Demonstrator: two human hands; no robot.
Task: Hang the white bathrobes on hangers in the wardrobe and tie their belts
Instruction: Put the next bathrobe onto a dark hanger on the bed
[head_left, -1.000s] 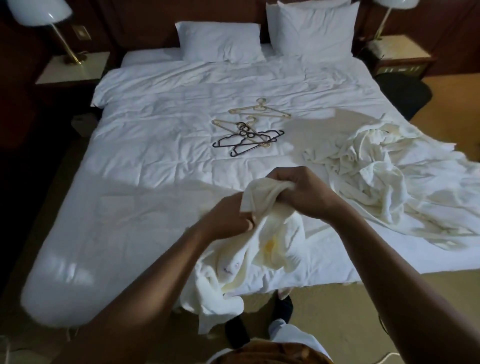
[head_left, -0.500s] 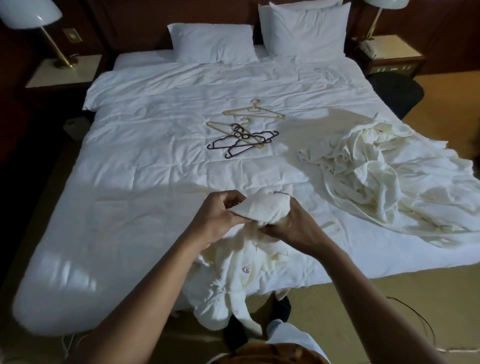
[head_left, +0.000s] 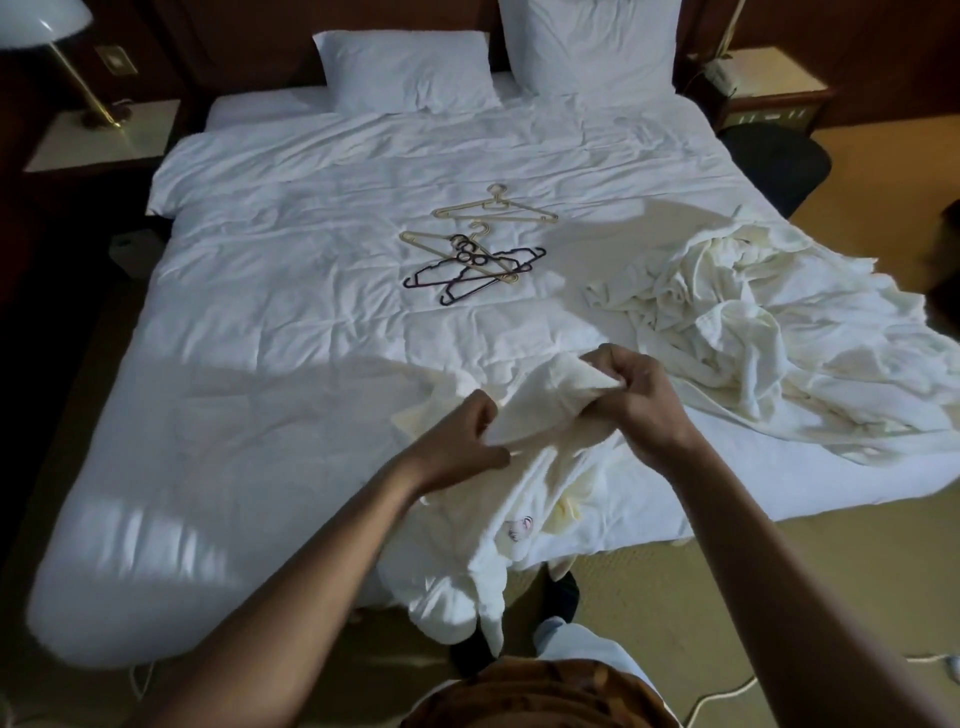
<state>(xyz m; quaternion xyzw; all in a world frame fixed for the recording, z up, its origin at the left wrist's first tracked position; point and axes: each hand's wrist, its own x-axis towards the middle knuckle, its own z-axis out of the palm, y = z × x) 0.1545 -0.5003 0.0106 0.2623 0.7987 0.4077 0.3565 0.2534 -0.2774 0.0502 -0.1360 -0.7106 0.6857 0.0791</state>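
Over bed (head_left: 249, 426) edge, hands (head_left: 457, 441) (head_left: 639, 400) grip draped bathrobe (head_left: 540, 410).

Two hands (head_left: 457, 441) (head_left: 641, 397), one held bathrobe (head_left: 540, 415), two pillows (head_left: 410, 73) (head_left: 592, 47), two beige hangers (head_left: 540, 214) (head_left: 426, 244), two dark hangers (head_left: 431, 270) (head_left: 467, 290), two nightstands (head_left: 104, 137) (head_left: 763, 73).

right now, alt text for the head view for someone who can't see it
A left hand and right hand grip a bunched white bathrobe at the foot of a white bed, its lower part hanging off the edge. Hangers lie mid-bed; a heap of crumpled cream fabric lies to their right.
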